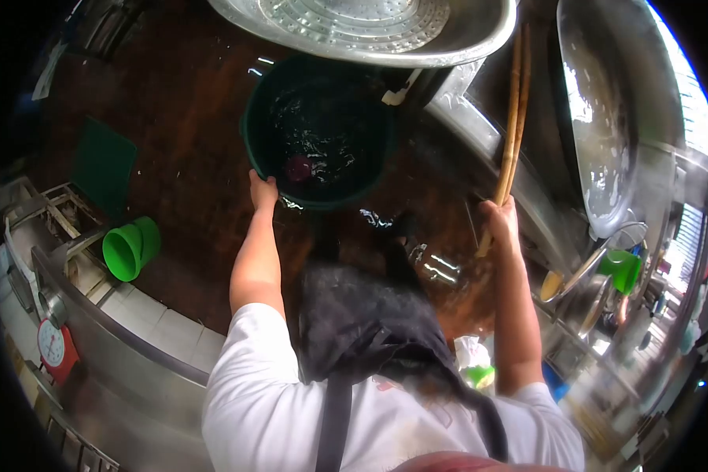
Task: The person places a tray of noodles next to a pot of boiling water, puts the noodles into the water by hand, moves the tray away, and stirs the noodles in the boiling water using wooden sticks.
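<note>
My left hand (264,191) is closed on the near left rim of a dark green plastic tub (248,138). Water ripples inside the tub, and a small dark red round thing (298,167) sits in it. Wrapped round the lower part of two long wooden sticks (513,118) is my right hand (499,219). The sticks point away from me, close beside a steel counter edge (479,118). Above the tub's far side is a wide metal pan with a perforated middle (354,23).
A large vessel of cloudy liquid (597,118) stands at right, a wire strainer (629,234) near it. Green buckets (124,252) lie left on the wet brown floor (189,173). A red scale (57,350) stands by a steel counter (126,330) at lower left.
</note>
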The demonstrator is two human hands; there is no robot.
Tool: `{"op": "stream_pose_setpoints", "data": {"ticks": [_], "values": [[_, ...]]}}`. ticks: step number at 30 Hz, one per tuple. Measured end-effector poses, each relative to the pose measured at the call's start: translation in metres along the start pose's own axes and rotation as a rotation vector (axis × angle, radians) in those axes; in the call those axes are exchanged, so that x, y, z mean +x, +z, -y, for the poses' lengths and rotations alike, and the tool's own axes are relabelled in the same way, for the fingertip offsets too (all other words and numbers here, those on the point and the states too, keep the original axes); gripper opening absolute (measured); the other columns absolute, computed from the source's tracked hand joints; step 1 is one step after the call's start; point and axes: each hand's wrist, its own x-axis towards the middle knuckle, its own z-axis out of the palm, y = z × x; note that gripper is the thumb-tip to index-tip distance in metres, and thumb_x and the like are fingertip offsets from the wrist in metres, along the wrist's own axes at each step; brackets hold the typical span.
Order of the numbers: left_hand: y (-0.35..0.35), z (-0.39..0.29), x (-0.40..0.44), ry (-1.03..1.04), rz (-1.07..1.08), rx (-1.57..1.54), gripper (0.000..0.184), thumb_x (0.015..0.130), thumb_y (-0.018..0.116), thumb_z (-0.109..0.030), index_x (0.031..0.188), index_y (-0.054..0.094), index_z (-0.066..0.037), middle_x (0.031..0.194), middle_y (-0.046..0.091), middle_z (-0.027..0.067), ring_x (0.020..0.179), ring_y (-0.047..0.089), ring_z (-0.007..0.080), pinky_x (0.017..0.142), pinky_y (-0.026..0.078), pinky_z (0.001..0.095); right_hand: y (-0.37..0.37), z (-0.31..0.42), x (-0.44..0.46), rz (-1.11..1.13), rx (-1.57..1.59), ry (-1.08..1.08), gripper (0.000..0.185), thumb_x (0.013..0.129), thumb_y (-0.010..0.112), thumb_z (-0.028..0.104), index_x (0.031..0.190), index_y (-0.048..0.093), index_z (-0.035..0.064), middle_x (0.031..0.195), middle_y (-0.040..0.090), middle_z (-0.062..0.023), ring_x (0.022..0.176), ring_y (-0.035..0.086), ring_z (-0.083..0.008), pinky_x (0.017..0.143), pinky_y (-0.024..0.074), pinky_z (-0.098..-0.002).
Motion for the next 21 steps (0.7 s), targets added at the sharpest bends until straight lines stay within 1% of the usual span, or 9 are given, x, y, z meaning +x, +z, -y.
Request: {"op": "stream_pose_setpoints", "data": {"ticks": [3, 6, 12, 13, 16, 18, 19, 20, 21], "values": [[-0.007, -0.024, -0.016, -0.085, 0.036, -0.175, 0.039, 0.090, 0.059, -0.011, 0.124, 0.045, 0.000, 0.100, 0.069, 0.0280, 0.082, 0.072, 0.0425, 0.063, 0.060, 0.0474, -0.002, -0.002, 0.002, 0.001, 0.036, 0.015, 0.041, 0.078, 0.070, 0.017, 0.110, 0.051, -0.0003, 0.081, 0.058, -0.0101, 0.068, 0.058, -0.0217, 0.063, 0.0502, -0.0371], [-0.012, -0.028, -0.020, -0.051, 0.031, -0.205, 0.035, 0.091, 0.058, -0.007, 0.122, 0.045, 0.000, 0.096, 0.069, 0.0244, 0.071, 0.072, 0.0368, 0.051, 0.060, 0.0404, -0.001, -0.004, -0.006, 0.006, 0.032, 0.057, 0.040, 0.078, 0.070, 0.017, 0.108, 0.051, 0.0005, 0.080, 0.057, -0.0097, 0.066, 0.057, -0.0214, 0.061, 0.0497, -0.0371], [-0.006, -0.010, -0.048, -0.103, -0.019, -0.304, 0.039, 0.091, 0.058, -0.006, 0.125, 0.042, -0.001, 0.106, 0.067, 0.0239, 0.082, 0.072, 0.0362, 0.047, 0.059, 0.0389, -0.015, -0.006, -0.017, 0.023, 0.073, 0.050, 0.036, 0.080, 0.071, 0.018, 0.104, 0.049, 0.0032, 0.075, 0.054, -0.0070, 0.060, 0.055, -0.0183, 0.055, 0.0475, -0.0352], [-0.017, -0.016, -0.053, -0.185, 0.019, -0.315, 0.042, 0.091, 0.062, -0.009, 0.126, 0.040, -0.002, 0.112, 0.065, 0.0252, 0.092, 0.070, 0.0412, 0.063, 0.062, 0.0455, -0.016, -0.007, -0.016, 0.029, 0.091, 0.053, 0.036, 0.080, 0.072, 0.018, 0.104, 0.049, 0.0034, 0.075, 0.054, -0.0065, 0.059, 0.055, -0.0182, 0.054, 0.0473, -0.0350], [-0.011, -0.002, -0.020, -0.167, 0.088, -0.120, 0.053, 0.089, 0.068, -0.017, 0.131, 0.039, 0.001, 0.120, 0.061, 0.0280, 0.104, 0.065, 0.0473, 0.089, 0.056, 0.0510, -0.012, -0.002, -0.016, 0.026, 0.123, 0.017, 0.041, 0.083, 0.076, 0.020, 0.106, 0.047, 0.0037, 0.072, 0.055, -0.0051, 0.057, 0.055, -0.0183, 0.051, 0.0474, -0.0348], [-0.023, -0.056, -0.060, -0.227, -0.040, 0.152, 0.069, 0.087, 0.072, -0.025, 0.138, 0.035, 0.004, 0.131, 0.056, 0.0309, 0.118, 0.057, 0.0484, 0.104, 0.045, 0.0508, -0.005, -0.011, -0.016, 0.026, 0.119, -0.040, 0.045, 0.083, 0.079, 0.025, 0.107, 0.047, 0.0034, 0.071, 0.056, -0.0064, 0.057, 0.056, -0.0180, 0.052, 0.0477, -0.0361], [-0.017, -0.077, -0.083, -0.109, -0.043, 0.155, 0.074, 0.086, 0.073, -0.029, 0.139, 0.036, 0.007, 0.138, 0.051, 0.0324, 0.124, 0.054, 0.0462, 0.104, 0.046, 0.0488, -0.001, -0.013, -0.018, 0.010, 0.136, -0.039, 0.048, 0.084, 0.080, 0.029, 0.107, 0.047, 0.0029, 0.072, 0.058, -0.0081, 0.059, 0.057, -0.0181, 0.053, 0.0486, -0.0365], [-0.005, -0.090, -0.106, 0.103, -0.043, 0.102, 0.071, 0.085, 0.074, -0.031, 0.136, 0.043, 0.006, 0.129, 0.059, 0.0289, 0.116, 0.060, 0.0435, 0.103, 0.047, 0.0463, 0.003, -0.015, -0.019, 0.029, 0.165, -0.028, 0.053, 0.084, 0.081, 0.034, 0.108, 0.047, 0.0017, 0.075, 0.059, -0.0095, 0.062, 0.058, -0.0201, 0.056, 0.0499, -0.0379], [-0.020, -0.141, -0.136, 0.143, 0.340, -0.113, 0.065, 0.088, 0.072, -0.036, 0.133, 0.048, 0.003, 0.117, 0.066, 0.0218, 0.105, 0.066, 0.0350, 0.093, 0.053, 0.0422, 0.011, -0.011, -0.019, 0.034, 0.166, -0.038, 0.056, 0.084, 0.080, 0.037, 0.109, 0.046, 0.0005, 0.078, 0.060, -0.0110, 0.066, 0.060, -0.0218, 0.059, 0.0510, -0.0391]]}}
